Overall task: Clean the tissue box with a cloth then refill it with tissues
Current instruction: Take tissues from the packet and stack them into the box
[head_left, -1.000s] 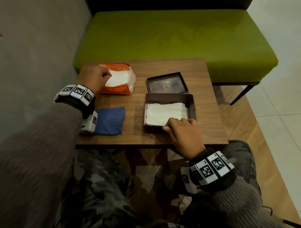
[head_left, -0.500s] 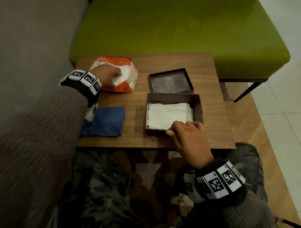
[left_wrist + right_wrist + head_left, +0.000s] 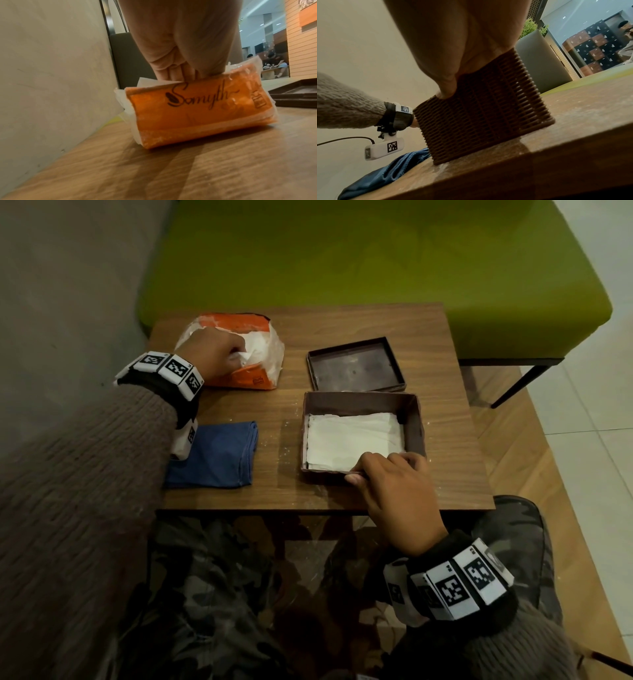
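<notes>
The brown tissue box (image 3: 414,422) stands open on the wooden table, with white tissues (image 3: 352,436) lying flat inside. My right hand (image 3: 394,484) grips its near wall, thumb outside and fingers over the rim; the right wrist view shows the ribbed box wall (image 3: 488,111) under that hand (image 3: 453,54). The box's lid (image 3: 356,364) lies upside down behind it. At the far left, my left hand (image 3: 215,354) reaches into the orange tissue pack (image 3: 253,378) and pinches white tissues (image 3: 253,350). In the left wrist view the fingers (image 3: 173,73) dip into the pack (image 3: 197,108).
A folded blue cloth (image 3: 219,453) lies at the table's near left, also seen in the right wrist view (image 3: 388,174). A green bench (image 3: 376,261) stands behind the table (image 3: 445,474). A grey wall (image 3: 68,285) runs along the left. My knees are under the table's front edge.
My left hand has pushed deeper into the orange pack and closed on tissues. The right hand keeps its hold on the box wall. The head view has shifted forward.
</notes>
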`<act>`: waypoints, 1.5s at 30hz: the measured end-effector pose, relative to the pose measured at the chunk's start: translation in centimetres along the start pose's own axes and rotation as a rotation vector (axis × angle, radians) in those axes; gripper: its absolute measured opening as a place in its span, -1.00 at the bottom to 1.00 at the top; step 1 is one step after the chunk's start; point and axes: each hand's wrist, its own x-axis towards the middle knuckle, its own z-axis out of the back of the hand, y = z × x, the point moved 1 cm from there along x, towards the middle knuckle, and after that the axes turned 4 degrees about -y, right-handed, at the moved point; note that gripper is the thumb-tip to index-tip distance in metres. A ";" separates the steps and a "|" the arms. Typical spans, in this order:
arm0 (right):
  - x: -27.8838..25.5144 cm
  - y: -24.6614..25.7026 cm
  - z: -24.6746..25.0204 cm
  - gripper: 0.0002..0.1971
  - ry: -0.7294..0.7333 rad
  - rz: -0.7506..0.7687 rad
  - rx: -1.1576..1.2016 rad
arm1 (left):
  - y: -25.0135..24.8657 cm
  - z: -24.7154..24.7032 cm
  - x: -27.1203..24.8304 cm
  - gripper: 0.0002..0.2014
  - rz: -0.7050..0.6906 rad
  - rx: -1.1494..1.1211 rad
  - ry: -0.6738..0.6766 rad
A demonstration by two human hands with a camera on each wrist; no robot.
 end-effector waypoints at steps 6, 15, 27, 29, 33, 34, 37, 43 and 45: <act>0.0 -0.1 -0.1 -0.66 0.008 -0.001 0.000 | 0.1 0.6 -0.6 -0.74 0.017 -0.058 -0.047; 0.0 0.0 -0.1 -0.67 -0.012 -0.003 -0.018 | 0.5 1.2 -1.5 -0.74 -0.045 0.037 -0.149; 0.0 0.0 0.0 -0.67 -0.013 0.002 -0.011 | -0.4 2.0 -0.9 -0.68 -0.071 0.074 0.092; 0.0 0.0 0.0 -0.67 -0.014 0.000 -0.009 | -0.4 1.5 -1.0 -0.68 -0.074 0.079 0.092; 0.1 0.0 -0.1 -0.67 -0.027 0.006 -0.014 | -0.1 1.1 -1.2 -0.65 -0.044 0.052 0.146; 0.1 0.0 0.0 -0.66 -0.028 0.007 -0.016 | -0.1 1.0 -1.2 -0.65 -0.047 0.054 0.145; 0.0 0.0 0.0 -0.65 -0.019 0.003 -0.017 | 0.0 0.5 -1.4 -0.68 -0.037 0.053 0.089; 0.0 0.0 -0.1 -0.67 -0.009 -0.005 -0.031 | -0.3 0.5 -1.3 -0.84 -0.093 0.078 -0.043; 0.0 0.0 -0.1 -0.66 -0.013 -0.002 -0.032 | -0.1 0.9 -1.1 -0.82 -0.103 0.097 -0.100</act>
